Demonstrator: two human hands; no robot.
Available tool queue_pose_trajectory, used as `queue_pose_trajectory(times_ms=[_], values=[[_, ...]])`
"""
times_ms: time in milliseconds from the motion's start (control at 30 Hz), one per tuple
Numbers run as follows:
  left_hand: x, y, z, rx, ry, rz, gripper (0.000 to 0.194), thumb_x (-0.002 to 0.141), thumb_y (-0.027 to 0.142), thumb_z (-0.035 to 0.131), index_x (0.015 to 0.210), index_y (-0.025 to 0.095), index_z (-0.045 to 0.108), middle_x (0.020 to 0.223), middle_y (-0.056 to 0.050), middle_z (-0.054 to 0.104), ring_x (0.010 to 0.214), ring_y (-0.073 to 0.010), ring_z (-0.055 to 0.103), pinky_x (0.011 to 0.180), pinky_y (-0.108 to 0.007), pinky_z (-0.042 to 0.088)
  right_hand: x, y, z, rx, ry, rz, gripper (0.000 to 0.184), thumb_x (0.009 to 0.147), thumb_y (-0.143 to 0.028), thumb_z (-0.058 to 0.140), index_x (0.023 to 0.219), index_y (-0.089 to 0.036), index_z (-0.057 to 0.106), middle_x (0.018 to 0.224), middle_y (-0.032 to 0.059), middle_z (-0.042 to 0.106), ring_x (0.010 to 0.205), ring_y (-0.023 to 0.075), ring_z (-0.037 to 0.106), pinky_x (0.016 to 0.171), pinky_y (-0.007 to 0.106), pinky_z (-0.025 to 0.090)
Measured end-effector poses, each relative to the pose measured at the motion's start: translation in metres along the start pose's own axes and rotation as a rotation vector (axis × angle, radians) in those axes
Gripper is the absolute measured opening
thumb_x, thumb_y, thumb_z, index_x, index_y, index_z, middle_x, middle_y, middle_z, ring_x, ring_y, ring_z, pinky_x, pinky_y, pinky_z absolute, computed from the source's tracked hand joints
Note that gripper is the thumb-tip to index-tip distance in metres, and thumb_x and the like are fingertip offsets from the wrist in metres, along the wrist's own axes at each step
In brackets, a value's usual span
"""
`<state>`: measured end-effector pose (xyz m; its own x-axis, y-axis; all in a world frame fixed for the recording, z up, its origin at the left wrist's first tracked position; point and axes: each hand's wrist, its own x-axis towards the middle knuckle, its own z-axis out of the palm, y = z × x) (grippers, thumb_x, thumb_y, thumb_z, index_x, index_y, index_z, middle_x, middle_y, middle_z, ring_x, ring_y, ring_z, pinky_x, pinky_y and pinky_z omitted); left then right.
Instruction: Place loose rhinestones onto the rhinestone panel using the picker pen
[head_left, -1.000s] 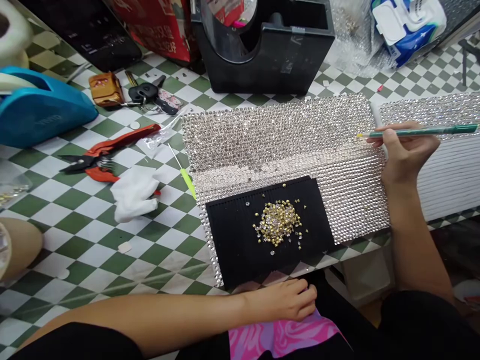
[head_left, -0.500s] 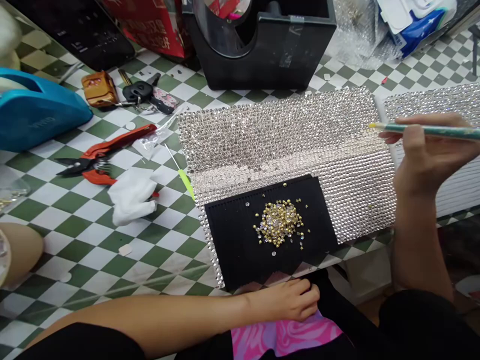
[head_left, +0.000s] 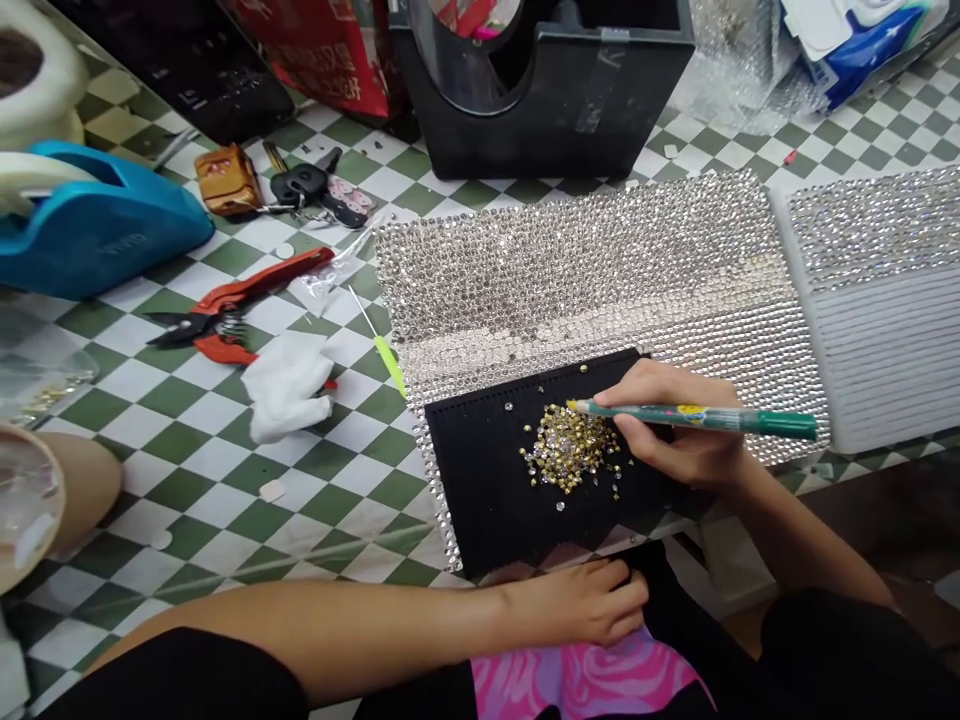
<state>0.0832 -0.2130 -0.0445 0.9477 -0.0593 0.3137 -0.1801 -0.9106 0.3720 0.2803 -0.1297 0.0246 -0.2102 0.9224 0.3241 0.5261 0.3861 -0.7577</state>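
Rhinestones (head_left: 570,450) heaped on a black ridged pad (head_left: 480,490)

Across the green-and-white checkered table (head_left: 187,480) lies a glittering rhinestone sheet (head_left: 585,280), with the pad on its near end. Gold-backed stones form a loose pile mid-pad, a few strays around it. The right hand (head_left: 675,430) grasps a green picker pencil (head_left: 697,417), its yellow tip just at the pile's far edge. The left hand (head_left: 577,600) rests loosely curled beside pink cloth (head_left: 577,680), holding nothing visible.

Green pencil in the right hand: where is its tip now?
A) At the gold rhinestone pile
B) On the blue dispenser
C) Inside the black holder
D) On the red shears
A: the green pencil in the right hand ends at the gold rhinestone pile on the black board.
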Motion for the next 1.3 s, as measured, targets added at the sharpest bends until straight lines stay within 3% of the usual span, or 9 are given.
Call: queue_pose_trajectory(times_ms=[600, 967, 1167, 1300], values=[[-0.002, 0.002, 0.002, -0.027, -0.073, 0.011, 0.016, 0.088, 0.022, 0.045, 0.096, 0.018, 0.057, 0.105, -0.003, 0.061, 0.079, -0.0049, 0.053, 0.062, -0.02, 0.036, 0.0, 0.0, 0.005, -0.034, 0.028, 0.004, 0.019, 0.077, -0.008, 0.061, 0.093, -0.019, 0.062, 0.079, -0.0007, 0.066, 0.069, 0.0078, 0.059, 0.064, 0.023, 0.048], [-0.001, 0.001, 0.002, -0.008, -0.028, -0.009, 0.015, 0.088, 0.022, 0.044, 0.094, 0.018, 0.057, 0.102, -0.001, 0.062, 0.077, -0.0053, 0.056, 0.061, -0.02, 0.037, 0.0, 0.001, 0.004, -0.039, 0.071, 0.003, 0.021, 0.077, -0.008, 0.06, 0.094, -0.02, 0.063, 0.079, -0.0005, 0.067, 0.067, 0.0088, 0.059, 0.061, 0.025, 0.048], [-0.001, -0.001, -0.004, 0.008, -0.006, -0.006, 0.013, 0.086, 0.022, 0.048, 0.094, 0.017, 0.057, 0.104, -0.001, 0.064, 0.077, -0.0046, 0.057, 0.064, -0.018, 0.039, 0.001, 0.003, 0.004, -0.02, 0.18, 0.026, 0.02, 0.076, -0.008, 0.061, 0.092, -0.021, 0.066, 0.078, -0.0005, 0.068, 0.066, 0.0106, 0.061, 0.061, 0.028, 0.05], [-0.002, -0.003, -0.004, 0.008, 0.003, 0.012, 0.012, 0.086, 0.024, 0.05, 0.092, 0.017, 0.057, 0.105, -0.002, 0.064, 0.078, -0.0048, 0.056, 0.066, -0.018, 0.04, 0.005, 0.007, -0.014, -0.014, 0.438, 0.048, 0.013, 0.08, -0.01, 0.059, 0.087, -0.018, 0.067, 0.077, 0.001, 0.067, 0.066, 0.0113, 0.064, 0.056, 0.027, 0.053]])
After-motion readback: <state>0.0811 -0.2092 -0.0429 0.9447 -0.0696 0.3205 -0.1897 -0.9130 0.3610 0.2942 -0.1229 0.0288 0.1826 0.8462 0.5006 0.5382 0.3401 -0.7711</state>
